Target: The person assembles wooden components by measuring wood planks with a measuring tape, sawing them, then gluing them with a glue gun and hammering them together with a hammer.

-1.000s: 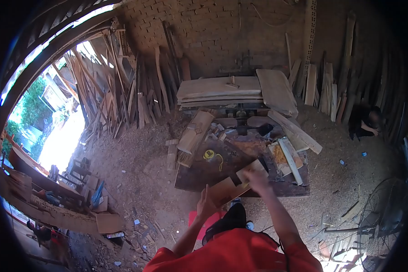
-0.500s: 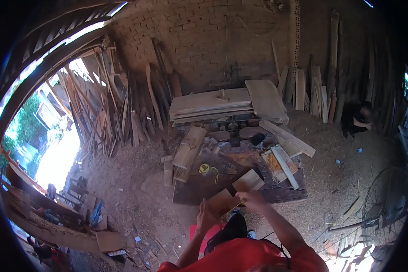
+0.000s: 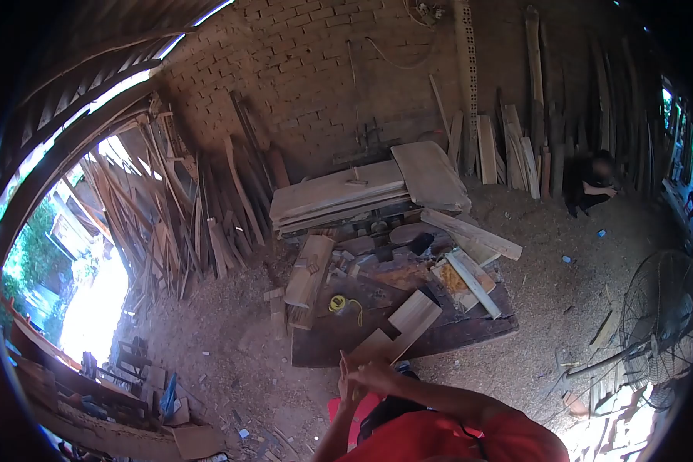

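A pale wooden board (image 3: 413, 323) with a dark notch-like gap in its left side lies over the near edge of the low dark worktable (image 3: 470, 333). At its lower left corner my left hand (image 3: 350, 387) is closed on the wood, with fingertips pointing up. My right hand (image 3: 376, 376) has curled fingers and overlaps my left hand at that corner; I cannot tell what is in it. Just beyond the board, a yellow tape measure (image 3: 336, 303) rests on the worktable with a yellow strap beside it.
Stacked planks (image 3: 312, 269) lie on the worktable's left, and a long strip (image 3: 473, 282) on its right. Large panels (image 3: 346, 189) are piled behind. Timber (image 3: 208, 208) leans along the walls. A person (image 3: 590, 185) crouches at the back right, and a fan (image 3: 658, 308) stands nearer.
My right hand has moved left and toward me, from the board's middle to beside my left hand. The board has turned, and the view has shifted slightly.
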Demonstrator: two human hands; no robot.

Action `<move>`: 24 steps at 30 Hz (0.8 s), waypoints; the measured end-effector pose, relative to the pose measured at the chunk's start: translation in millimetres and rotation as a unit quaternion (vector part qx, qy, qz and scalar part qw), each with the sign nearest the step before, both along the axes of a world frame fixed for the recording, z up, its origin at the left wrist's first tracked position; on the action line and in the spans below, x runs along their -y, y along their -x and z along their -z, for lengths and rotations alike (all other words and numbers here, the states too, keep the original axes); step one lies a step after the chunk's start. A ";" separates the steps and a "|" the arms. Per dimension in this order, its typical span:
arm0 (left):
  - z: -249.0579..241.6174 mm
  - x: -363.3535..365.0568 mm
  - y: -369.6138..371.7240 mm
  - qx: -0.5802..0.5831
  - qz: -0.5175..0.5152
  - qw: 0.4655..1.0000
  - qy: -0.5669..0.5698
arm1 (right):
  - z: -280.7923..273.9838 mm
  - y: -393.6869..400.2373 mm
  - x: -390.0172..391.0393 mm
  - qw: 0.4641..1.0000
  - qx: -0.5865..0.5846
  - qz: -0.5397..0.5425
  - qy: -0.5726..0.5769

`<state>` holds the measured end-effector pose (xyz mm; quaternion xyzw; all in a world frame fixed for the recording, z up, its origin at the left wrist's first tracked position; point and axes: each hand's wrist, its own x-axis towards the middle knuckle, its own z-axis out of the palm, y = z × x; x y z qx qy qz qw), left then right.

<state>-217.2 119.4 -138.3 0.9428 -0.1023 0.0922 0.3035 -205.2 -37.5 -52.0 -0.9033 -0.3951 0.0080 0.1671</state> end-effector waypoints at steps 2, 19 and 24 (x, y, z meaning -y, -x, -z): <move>-24.5 8.2 4.8 0.077 0.018 0.993 -0.084 | -25.3 -33.6 27.6 0.990 -0.100 0.013 -0.097; -12.5 11.8 8.2 0.008 0.004 0.999 0.044 | -32.1 -44.0 29.1 0.996 -0.084 -0.022 -0.008; -11.2 11.2 7.0 -0.032 -0.044 0.996 0.064 | -38.5 -67.5 40.1 0.978 -0.136 0.088 -0.129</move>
